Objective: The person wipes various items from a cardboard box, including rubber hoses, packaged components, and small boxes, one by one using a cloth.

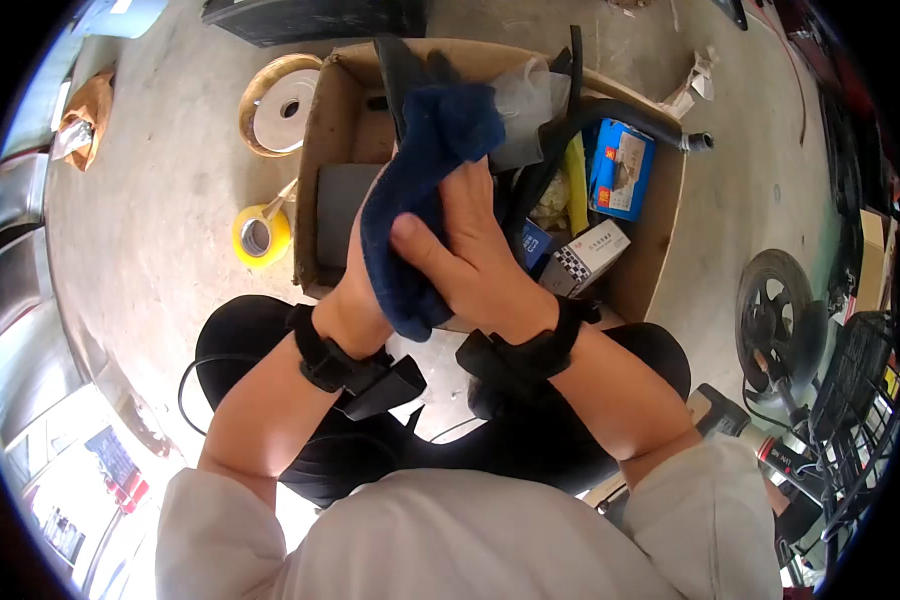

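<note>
Over an open cardboard box (pixel 490 50), a dark blue cloth (pixel 395 215) is bunched between my two hands. My right hand (pixel 475 255) is closed on the cloth's right side, its thumb pressed across the fabric. Most of my left hand (pixel 355 290) is behind the cloth; its heel and edge show, holding the cloth from the left. Below the hands, the box holds a blue carton (pixel 621 170), a white carton with a checkered end (pixel 598 250), a black hose (pixel 630 112), clear plastic wrap (pixel 522 110) and a grey flat piece (pixel 345 205).
Left of the box, a yellow tape roll (pixel 260 237) and a white spool (pixel 288 110) lie on the concrete floor. A black-tyred wheel (pixel 770 320) and a wire basket (pixel 860 440) stand at the right. A black bin (pixel 315 18) sits beyond the box.
</note>
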Demonstrator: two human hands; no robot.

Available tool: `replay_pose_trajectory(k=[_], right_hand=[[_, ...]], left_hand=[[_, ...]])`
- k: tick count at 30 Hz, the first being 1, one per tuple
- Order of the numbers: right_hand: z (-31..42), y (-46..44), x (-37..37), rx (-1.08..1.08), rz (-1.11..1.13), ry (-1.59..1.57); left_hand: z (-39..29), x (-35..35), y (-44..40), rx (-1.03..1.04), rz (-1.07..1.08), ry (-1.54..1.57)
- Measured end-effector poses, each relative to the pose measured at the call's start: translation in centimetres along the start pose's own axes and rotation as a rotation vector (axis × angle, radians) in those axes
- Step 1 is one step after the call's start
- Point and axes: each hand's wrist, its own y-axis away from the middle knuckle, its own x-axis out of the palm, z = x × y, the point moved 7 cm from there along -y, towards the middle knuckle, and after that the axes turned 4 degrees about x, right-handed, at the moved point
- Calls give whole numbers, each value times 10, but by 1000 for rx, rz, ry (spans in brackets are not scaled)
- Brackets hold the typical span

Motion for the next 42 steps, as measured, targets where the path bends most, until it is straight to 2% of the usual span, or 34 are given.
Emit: replay_pose_trajectory(k=[1, 2, 4, 6, 9, 10, 13, 15, 16, 17, 18, 20, 21, 23, 24, 25, 26, 27, 28, 29, 32, 34, 37, 38, 40, 42], right_hand=[[-10, 5, 1, 37, -6, -2], [-19, 6, 3, 65, -10, -8], [-24, 5, 6, -46, -20, 107], [-4, 7, -6, -294, -111, 388], [-18, -10, -29, 50, -290, 152], [-28, -13, -29, 17, -301, 174], [-79, -13, -21, 549, -139, -804], [-72, -12, -34, 597, -122, -1062], [-66, -12, -42, 484, -95, -1233], [-52, -17, -57, 220, -20, -672], [-35, -17, -72, -24, -97, -118], [-47, -11, -56, 338, 96, -217], [-47, -9, -48, 380, 118, -305], [-40, -14, -27, 370, -4, -608], [-38, -14, -21, 308, -74, -483], [-35, -10, -21, 192, -167, -215], [-40, -9, -24, 200, -299, -71], [-47, -8, -24, 253, -272, -203], [-52, -9, -24, 300, -246, -337], [-55, -10, -24, 342, -217, -474], [-60, -9, -29, 378, -279, -528], [-71, -7, -32, 342, -242, -482], [-67, -1, -32, 711, -142, -1217], [-73, 6, -31, 777, -108, -1256], [-66, 1, -33, 559, -34, -1165], [-63, -1, -32, 465, 1, -987]], left_hand=[[7, -3, 4, 2, 65, -86], [13, -5, 2, -99, 41, 52], [27, -6, 4, -309, -13, 330], [30, -5, 9, -357, -103, 216], [29, 9, 7, -354, -218, 89], [31, 9, 5, -341, -217, 84], [29, 10, 5, -368, -177, 94], [27, 12, 6, -388, -116, 186], [20, 14, 6, -362, -79, 178], [8, 20, 4, -333, -43, 169], [-2, 23, 3, -302, -9, 160], [-13, 19, -3, -257, 21, 118], [-17, 17, -5, -234, 34, 96], [-1, -5, -2, -108, -85, -204], [4, -3, -1, -99, -94, -252], [8, -2, -1, -91, -103, -301], [7, 11, -1, -138, -68, -246], [7, 20, 0, -183, -33, -193], [8, 19, 1, -197, -94, -244], [6, 20, 0, -161, -54, -285], [2, 17, 0, -73, 43, -423], [-1, 17, -1, -33, 92, -529], [-8, 19, 1, -83, 80, -460], [-12, 22, 2, -76, 86, -403], [-22, 29, 2, -57, 100, -291], [-28, 30, -2, -52, 59, -270]])
